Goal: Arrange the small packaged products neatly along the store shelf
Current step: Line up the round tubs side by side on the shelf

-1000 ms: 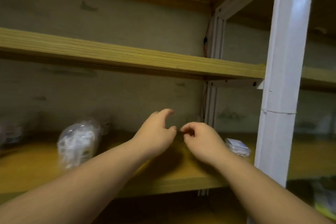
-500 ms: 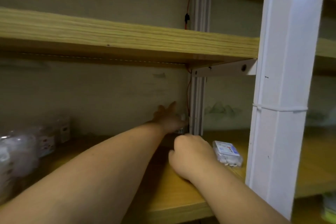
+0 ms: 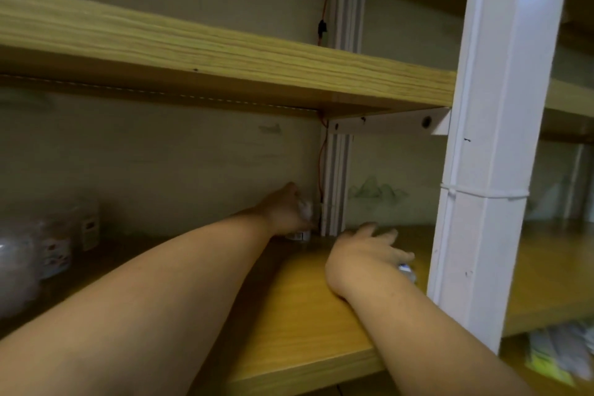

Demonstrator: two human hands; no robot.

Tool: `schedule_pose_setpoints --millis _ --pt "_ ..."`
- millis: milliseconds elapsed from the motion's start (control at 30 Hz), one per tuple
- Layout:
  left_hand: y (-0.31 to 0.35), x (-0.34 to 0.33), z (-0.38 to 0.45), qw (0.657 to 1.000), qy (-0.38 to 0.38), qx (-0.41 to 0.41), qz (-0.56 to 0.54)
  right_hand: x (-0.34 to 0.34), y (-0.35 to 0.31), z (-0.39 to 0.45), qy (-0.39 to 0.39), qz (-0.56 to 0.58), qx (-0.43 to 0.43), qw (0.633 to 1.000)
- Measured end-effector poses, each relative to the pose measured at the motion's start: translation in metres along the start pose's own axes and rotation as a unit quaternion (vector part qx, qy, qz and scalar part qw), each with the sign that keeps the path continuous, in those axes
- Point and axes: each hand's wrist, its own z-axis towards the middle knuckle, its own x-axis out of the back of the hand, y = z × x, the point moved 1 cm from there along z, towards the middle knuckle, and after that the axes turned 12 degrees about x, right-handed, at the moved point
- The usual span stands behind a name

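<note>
Left hand (image 3: 284,210) reaches to the back of the wooden shelf (image 3: 299,315), clenched around a small packet (image 3: 300,233) beside the rear white post (image 3: 336,183). Right hand (image 3: 366,251), fingers spread, lies over a second small packet (image 3: 406,269) near the front white post (image 3: 491,170). Blurred wrapped products (image 3: 35,247) stand far left.

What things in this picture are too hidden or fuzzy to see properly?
Head view only:
- Small pack under the right hand: the fingers cover it; only a corner shows.
- Item at the back corner: the left hand hides most of it, and whether it is gripped.
- Clear bags at the left: blurred, cut by the frame edge, labels unreadable.
- Packets on the lower shelf: blurred, partly behind the white post.
</note>
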Motion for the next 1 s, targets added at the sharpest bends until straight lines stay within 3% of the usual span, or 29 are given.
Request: schedule_pose_setpoints --millis 100,233,433,533,633,733,833,1000 --pt "-0.009 0.015 -0.015 0.999 0.000 0.000 -0.036 0.002 0.004 -0.003 0.005 0.007 -0.029 1.000" --pt "-0.015 0.035 -0.045 0.986 -0.013 0.013 -0.164 0.002 0.010 -0.004 0.017 0.015 -0.037 0.999" --pt "-0.021 0.063 -0.108 0.979 0.011 -0.008 -0.203 0.014 0.009 -0.021 0.081 0.113 0.035 0.990" --pt "-0.028 0.073 -0.137 0.975 0.032 -0.031 -0.219 0.018 0.003 -0.037 0.153 0.181 0.094 0.967" --pt "-0.035 0.084 -0.166 0.964 0.066 -0.026 -0.258 0.023 -0.010 -0.060 0.219 0.300 0.166 0.914" --pt "-0.043 0.094 -0.197 0.949 0.063 -0.020 -0.308 0.028 -0.025 -0.088 0.244 0.432 0.241 0.834" --pt "-0.052 0.106 -0.236 0.937 0.054 -0.019 -0.344 0.030 -0.045 -0.118 0.234 0.542 0.309 0.746" --pt "-0.071 0.130 -0.297 0.932 0.083 -0.006 -0.353 0.028 -0.090 -0.162 0.176 0.630 0.411 0.635"
